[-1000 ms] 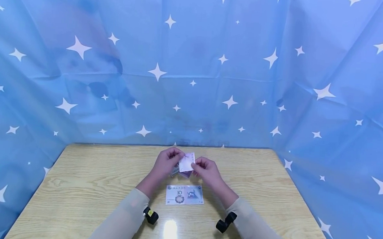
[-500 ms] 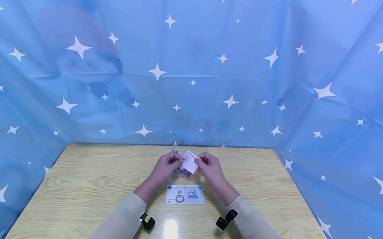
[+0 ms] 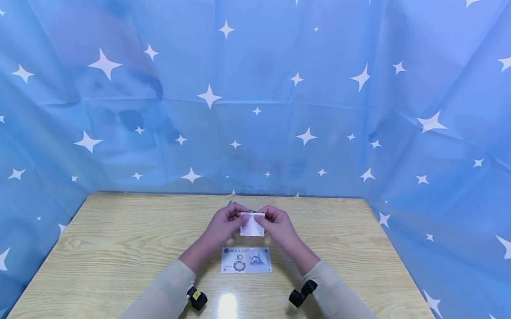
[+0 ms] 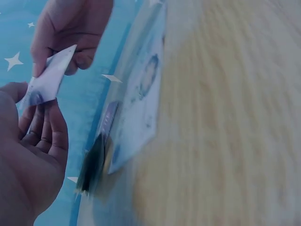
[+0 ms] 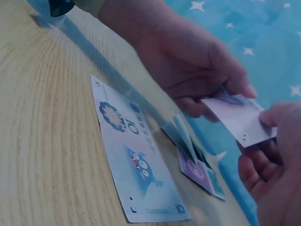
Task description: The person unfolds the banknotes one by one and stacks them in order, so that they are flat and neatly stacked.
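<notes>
A small, pale pink folded play banknote is held up over the table by both hands. My left hand pinches its left side between thumb and fingers. On its other side my right hand does the same, the thumbs close together on the near face. Below the hands lies a flat play banknote printed with 10 and a blue cartoon monster. Past that, a small pile of folded notes, purple and green, shows in the right wrist view; the hands mostly hide it in the head view.
The pale wooden table ends at a blue curtain with white stars. Black wrist cameras sit on both cuffs, such as the left camera. A bright light reflection lies near the table's front.
The folded note has turned from tilted to level, with its long side across. My hands have moved closer together and slightly nearer, covering more of the small pile. The flat note has stayed put.
</notes>
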The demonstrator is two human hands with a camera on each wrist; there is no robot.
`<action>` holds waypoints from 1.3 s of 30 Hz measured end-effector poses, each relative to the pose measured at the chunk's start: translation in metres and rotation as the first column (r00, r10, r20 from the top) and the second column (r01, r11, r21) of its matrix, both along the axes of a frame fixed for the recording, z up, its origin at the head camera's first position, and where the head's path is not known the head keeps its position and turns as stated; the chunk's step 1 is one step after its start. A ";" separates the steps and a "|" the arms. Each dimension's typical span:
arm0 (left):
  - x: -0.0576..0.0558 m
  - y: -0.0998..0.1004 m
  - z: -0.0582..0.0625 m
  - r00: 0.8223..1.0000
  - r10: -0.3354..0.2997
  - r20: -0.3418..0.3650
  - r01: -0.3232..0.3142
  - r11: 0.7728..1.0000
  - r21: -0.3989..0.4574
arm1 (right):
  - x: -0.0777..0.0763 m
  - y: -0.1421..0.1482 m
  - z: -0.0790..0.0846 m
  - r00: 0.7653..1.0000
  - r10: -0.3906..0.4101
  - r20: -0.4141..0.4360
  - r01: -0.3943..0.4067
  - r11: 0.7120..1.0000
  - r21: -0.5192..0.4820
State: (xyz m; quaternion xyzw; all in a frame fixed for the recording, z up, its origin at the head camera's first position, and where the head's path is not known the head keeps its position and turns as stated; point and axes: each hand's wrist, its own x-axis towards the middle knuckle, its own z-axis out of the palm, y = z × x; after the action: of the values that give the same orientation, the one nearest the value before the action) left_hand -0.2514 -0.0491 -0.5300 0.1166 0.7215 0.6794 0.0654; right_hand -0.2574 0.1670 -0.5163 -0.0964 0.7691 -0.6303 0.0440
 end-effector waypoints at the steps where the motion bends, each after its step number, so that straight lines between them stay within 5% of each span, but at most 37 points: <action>1: 0.000 0.001 0.002 1.000 0.006 -0.006 -0.006 1.000 0.003 | 0.001 0.000 0.000 1.000 0.010 0.000 -0.010 1.000 0.007; 7: 0.001 0.002 0.002 0.999 0.022 -0.031 -0.023 0.999 -0.027 | 0.003 -0.002 -0.002 1.000 0.024 -0.012 -0.024 0.999 0.027; 18: -0.001 -0.001 0.003 0.997 0.079 -0.006 -0.079 0.997 0.007 | 0.002 0.002 -0.001 0.997 -0.069 -0.043 0.068 0.997 -0.041; 39: -0.002 -0.002 -0.002 0.998 0.058 -0.008 -0.058 0.998 -0.011 | 0.004 0.000 -0.002 0.999 -0.046 -0.025 0.045 0.999 -0.026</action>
State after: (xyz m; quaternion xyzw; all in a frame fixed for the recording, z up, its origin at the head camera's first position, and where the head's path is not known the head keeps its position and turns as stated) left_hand -0.2532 -0.0513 -0.5319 0.0979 0.7287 0.6764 0.0438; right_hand -0.2537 0.1667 -0.5184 -0.0875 0.7633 -0.6398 0.0184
